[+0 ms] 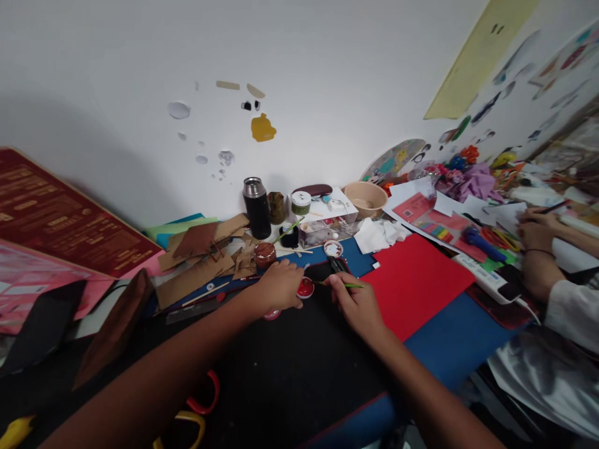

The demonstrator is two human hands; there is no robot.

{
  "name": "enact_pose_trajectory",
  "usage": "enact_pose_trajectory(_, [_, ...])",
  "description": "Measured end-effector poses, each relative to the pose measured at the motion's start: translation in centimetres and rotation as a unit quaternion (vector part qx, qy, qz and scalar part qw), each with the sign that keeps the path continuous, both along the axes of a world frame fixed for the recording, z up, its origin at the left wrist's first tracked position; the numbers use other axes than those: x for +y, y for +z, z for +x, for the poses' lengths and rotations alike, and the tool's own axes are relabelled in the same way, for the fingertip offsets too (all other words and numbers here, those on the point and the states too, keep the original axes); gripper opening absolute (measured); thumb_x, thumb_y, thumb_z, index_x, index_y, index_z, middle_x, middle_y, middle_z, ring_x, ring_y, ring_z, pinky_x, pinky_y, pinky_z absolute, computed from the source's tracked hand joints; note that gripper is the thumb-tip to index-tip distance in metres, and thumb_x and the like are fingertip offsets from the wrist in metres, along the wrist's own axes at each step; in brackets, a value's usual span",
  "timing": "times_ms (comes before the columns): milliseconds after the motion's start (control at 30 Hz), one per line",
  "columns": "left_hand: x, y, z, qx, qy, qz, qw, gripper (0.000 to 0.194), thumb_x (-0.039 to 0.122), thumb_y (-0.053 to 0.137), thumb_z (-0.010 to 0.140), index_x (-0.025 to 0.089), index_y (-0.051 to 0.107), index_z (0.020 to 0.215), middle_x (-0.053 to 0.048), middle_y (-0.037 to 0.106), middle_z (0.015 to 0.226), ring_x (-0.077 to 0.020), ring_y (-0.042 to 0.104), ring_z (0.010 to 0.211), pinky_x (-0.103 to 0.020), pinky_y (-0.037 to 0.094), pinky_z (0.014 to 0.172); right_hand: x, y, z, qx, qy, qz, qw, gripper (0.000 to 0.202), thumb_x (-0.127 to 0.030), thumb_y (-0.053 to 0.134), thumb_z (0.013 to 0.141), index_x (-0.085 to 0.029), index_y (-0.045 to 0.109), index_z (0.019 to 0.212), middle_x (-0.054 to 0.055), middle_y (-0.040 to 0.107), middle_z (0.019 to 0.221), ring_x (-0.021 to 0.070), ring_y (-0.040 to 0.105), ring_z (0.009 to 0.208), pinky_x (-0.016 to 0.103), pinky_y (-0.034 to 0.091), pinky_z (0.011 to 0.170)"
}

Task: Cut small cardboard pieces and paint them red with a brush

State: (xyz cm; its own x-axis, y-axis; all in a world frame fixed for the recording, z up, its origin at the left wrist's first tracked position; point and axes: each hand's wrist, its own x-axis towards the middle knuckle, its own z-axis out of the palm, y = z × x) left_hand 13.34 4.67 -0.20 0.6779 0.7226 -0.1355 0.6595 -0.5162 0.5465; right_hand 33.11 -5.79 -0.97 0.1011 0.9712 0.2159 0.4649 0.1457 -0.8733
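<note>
I'm pinching thin brush [353, 285] in right hand [356, 305], fingers closed on handle, tip pointing at red paint pot [306, 287]. Pot sitting on black mat [299, 362], between my hands. Left hand [281, 285] resting at pot's left side, fingers curled; can't tell if I'm gripping pot or only touching. Red paper [416, 280] lying right of pot. Judging step as loading brush; next move likely calling for steadying pot, dipping lightly, wiping excess on rim.

Right fingers [344, 292] pinch a green brush [354, 285] near a pot of red paint [306, 288], left fingers [292, 285] at its edge — red paper [418, 280] on the blue counter [458, 346].
</note>
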Motion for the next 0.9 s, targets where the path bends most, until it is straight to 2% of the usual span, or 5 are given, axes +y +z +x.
enact_pose_trajectory(233, [0.4,-0.3,0.7,0.003,0.009,0.008,1.0,0.038,0.028,0.094,0.057,0.022,0.069,0.085,-0.017,0.075,0.105,-0.0445,0.063,0.111,-0.047,0.041,0.099,0.2,-0.9,-0.4,-0.018,0.0,0.022,1.0,0.048,-0.052,0.044,0.11,-0.021,0.069,0.084,-0.004,0.052,0.054,0.0151,0.051,0.047,0.025,0.038,0.048])
enact_pose_trajectory(433, [0.3,0.5,-0.2,-0.034,0.017,0.032,0.999,0.026,0.029,0.087,0.064,0.023,0.07,0.083,-0.014,0.073,0.099,-0.0411,0.064,0.106,-0.046,0.042,0.098,-0.1,-0.1,-0.5,0.018,0.011,0.054,0.998,0.047,-0.052,0.045,0.111,-0.021,0.068,0.083,-0.004,0.051,0.053,0.0142,0.051,0.046,0.025,0.038,0.049])
enact_pose_trajectory(567, [-1.0,2.2,-2.7,-0.157,0.071,0.022,0.985,0.027,0.026,0.085,0.065,0.025,0.073,0.09,-0.009,0.073,0.094,-0.0348,0.064,0.098,-0.042,0.044,0.096,-0.3,1.0,-1.0,0.127,0.01,0.036,0.991,0.048,-0.056,0.047,0.109,-0.02,0.069,0.087,-0.004,0.054,0.058,0.0128,0.053,0.045,0.024,0.039,0.045])
enact_pose_trajectory(733, [-4.0,4.9,-7.1,-0.225,0.135,-0.04,0.964,0.034,0.026,0.083,0.074,0.025,0.078,0.107,-0.007,0.076,0.103,-0.0281,0.066,0.091,-0.037,0.049,0.089,-0.5,2.4,-3.1,0.186,0.073,0.039,0.979,0.046,-0.052,0.049,0.11,-0.019,0.07,0.087,-0.004,0.056,0.058,0.0112,0.052,0.044,0.023,0.038,0.045])
enact_pose_trajectory(900, [-7.4,4.9,-11.1,-0.342,0.252,-0.188,0.885,0.05,0.028,0.091,0.072,0.024,0.076,0.119,-0.008,0.078,0.113,-0.03,0.071,0.104,-0.036,0.053,0.092,-0.7,3.2,-6.5,0.225,0.132,0.04,0.964,0.046,-0.052,0.05,0.109,-0.018,0.069,0.085,-0.004,0.055,0.055,0.0111,0.051,0.042,0.024,0.039,0.047])
